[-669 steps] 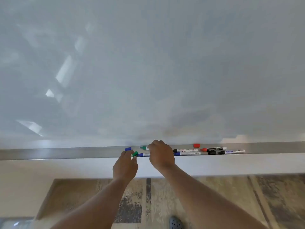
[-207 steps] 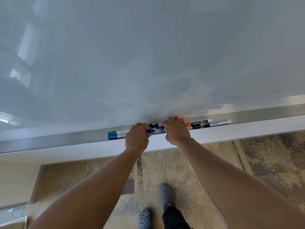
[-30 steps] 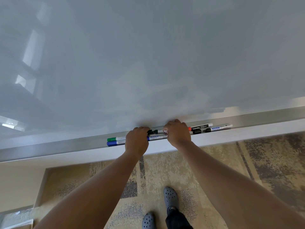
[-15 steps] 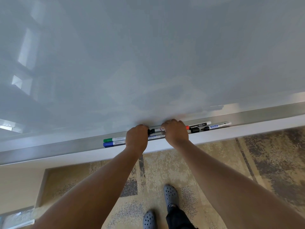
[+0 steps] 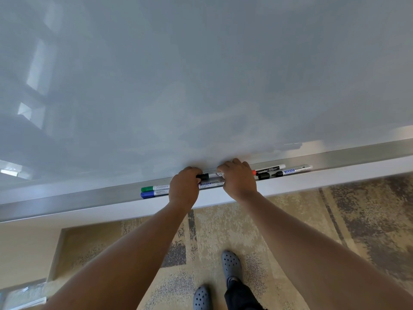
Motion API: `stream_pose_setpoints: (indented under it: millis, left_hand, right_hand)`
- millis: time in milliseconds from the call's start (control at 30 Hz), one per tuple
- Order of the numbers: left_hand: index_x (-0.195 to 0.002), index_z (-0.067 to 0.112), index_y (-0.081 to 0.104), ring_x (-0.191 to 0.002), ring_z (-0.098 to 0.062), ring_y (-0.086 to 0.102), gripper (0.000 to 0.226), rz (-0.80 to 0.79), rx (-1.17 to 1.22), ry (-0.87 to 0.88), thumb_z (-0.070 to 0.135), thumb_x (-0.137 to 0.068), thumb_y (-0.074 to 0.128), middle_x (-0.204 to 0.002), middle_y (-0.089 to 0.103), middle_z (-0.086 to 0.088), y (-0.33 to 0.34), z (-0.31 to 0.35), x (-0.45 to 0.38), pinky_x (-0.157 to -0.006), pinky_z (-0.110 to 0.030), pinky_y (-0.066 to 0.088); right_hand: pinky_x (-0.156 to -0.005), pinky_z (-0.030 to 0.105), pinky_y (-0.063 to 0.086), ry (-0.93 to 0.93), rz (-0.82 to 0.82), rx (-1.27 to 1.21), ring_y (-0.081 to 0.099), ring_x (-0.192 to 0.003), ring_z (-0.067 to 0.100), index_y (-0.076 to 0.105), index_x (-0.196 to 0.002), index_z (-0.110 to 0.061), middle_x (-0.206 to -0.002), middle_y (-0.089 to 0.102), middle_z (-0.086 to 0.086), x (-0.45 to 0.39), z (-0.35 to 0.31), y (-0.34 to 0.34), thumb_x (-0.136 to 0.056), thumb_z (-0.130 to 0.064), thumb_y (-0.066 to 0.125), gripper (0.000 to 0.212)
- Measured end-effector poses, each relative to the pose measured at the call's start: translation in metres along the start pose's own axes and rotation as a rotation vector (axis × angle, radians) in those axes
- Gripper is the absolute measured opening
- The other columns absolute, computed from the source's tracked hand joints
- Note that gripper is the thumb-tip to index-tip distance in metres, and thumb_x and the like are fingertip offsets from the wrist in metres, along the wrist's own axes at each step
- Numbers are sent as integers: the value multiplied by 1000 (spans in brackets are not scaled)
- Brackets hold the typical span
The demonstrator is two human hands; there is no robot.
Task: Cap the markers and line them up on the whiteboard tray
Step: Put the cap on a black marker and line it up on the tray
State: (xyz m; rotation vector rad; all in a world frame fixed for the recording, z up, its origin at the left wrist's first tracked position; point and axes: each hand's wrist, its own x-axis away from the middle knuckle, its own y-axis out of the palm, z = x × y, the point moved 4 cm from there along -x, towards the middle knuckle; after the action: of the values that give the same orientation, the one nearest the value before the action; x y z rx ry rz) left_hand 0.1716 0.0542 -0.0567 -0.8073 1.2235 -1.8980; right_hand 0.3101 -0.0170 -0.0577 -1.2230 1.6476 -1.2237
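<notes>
— What are the hands doing?

— The left hand [image 5: 184, 187] and right hand [image 5: 239, 179] are gripping the two ends of a black-capped marker [image 5: 210, 175] just above the whiteboard tray [image 5: 67, 201], fingers curled round it.

— And the others?

— A green marker [image 5: 154, 188] and blue marker [image 5: 153, 193] are lying side by side on the left; a red-tipped marker [image 5: 268, 170] and another [image 5: 292, 171] are sitting on the right.

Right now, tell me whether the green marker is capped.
Capped: the green marker lies on the tray with its green cap on, beside the left hand.
</notes>
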Motion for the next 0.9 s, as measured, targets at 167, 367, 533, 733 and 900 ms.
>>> stream_pose_setpoints:
  millis: [167, 367, 533, 733, 900]
  left_hand:
    - [-109, 18, 73, -96, -21, 67, 26, 12, 333, -145, 5, -89, 62, -109, 72, 0, -6, -11, 4, -87, -29, 52]
    - [-113, 21, 72, -84, 0, 63, 26, 18, 774, -331, 11, -89, 69, -101, 70, 10, -19, -21, 16, -75, -7, 47]
    - [-117, 22, 70, -98, -10, 64, 29, 28, 1148, -480, 16, -89, 70, -107, 72, 7, -27, -28, 30, -74, -11, 43]
    - [-112, 21, 71, -79, 6, 67, 25, 90, 1276, -438, 19, -86, 74, -90, 74, 17, -47, -18, 41, -62, -4, 46]
    - [-106, 22, 72, -88, -3, 71, 20, 129, 1225, -300, 17, -87, 73, -95, 76, 7, -62, -7, 46, -80, -14, 49]
  right_hand:
    - [-74, 37, 40, -30, 50, -9, 58, -89, 29, 70, -91, -16, -85, 69, 0, 6, -7, -13, -55, 0, 70, 40]
    - [-88, 37, 39, -57, -34, -102, 60, -96, 25, 64, -111, -16, -110, 59, 4, 11, -16, -22, -68, -4, 63, 44]
    - [-75, 29, 37, -22, -76, -239, 57, -94, 26, 58, -120, -14, -114, 55, 6, 19, -32, -29, -82, -5, 54, 39]
    - [-84, 38, 48, 86, -153, -604, 59, -99, 25, 54, -125, -9, -115, 63, 11, 20, -59, -33, -96, -10, 37, 33]
    - [-59, 24, 35, 201, -205, -974, 43, -60, 13, 58, -106, -2, -81, 59, 13, 20, -82, -45, -98, -14, 33, 29]
